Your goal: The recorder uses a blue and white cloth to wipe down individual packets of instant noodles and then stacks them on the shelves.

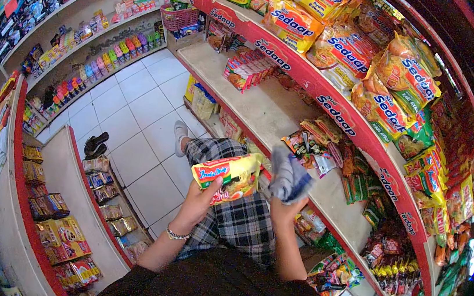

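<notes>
My left hand (pixel 197 200) grips a yellow and red Indomie instant noodle packet (pixel 233 176) by its left end, thumb on the printed front. A braided bracelet (pixel 178 234) circles that wrist. In my right hand (pixel 287 213) is a bunched grey and blue cloth (pixel 288 176), slightly blurred, just right of the packet and apart from it. Both hands are above my lap, where checked trousers (pixel 246 223) show. Beyond the cloth runs the middle shelf board (pixel 324 193) of a rack, bearing small packets (pixel 307 145).
Large Mie Sedaap noodle packs (pixel 295 25) crowd the upper shelf, behind its red edge strip (pixel 269 53). A low rack (pixel 73 164) with biscuit packs stands at the left. White floor tiles (pixel 136 110) lie between the racks. Colourful bottles (pixel 118 53) line the far shelves.
</notes>
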Demonstrator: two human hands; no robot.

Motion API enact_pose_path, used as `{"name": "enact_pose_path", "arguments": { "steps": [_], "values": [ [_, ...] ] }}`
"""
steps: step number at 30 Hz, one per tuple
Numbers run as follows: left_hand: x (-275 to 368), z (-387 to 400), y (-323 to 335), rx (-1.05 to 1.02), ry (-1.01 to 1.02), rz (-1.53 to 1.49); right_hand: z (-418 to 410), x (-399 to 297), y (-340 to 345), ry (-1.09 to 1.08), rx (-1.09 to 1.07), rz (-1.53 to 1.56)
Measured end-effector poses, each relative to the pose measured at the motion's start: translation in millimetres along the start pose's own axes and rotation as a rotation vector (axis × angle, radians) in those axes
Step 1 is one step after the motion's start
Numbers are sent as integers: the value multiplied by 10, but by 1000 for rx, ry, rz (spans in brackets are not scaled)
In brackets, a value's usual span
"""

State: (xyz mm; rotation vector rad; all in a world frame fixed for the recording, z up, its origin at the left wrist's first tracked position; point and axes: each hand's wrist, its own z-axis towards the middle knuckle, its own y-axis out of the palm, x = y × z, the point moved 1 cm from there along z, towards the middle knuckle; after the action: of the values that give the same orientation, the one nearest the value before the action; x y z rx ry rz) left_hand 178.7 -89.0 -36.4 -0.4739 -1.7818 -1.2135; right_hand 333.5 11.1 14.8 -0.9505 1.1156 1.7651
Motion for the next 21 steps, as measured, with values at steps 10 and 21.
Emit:
{"name": "enact_pose_path", "arguments": {
  "steps": [10, 21],
  "values": [
    [-267, -86, -23, -107, -155, -251, -630, 347, 265, -583, -480, -1152],
    [96, -69, 77, 224, 177, 281, -360, 372, 224, -112, -332, -514]
  ]
}}
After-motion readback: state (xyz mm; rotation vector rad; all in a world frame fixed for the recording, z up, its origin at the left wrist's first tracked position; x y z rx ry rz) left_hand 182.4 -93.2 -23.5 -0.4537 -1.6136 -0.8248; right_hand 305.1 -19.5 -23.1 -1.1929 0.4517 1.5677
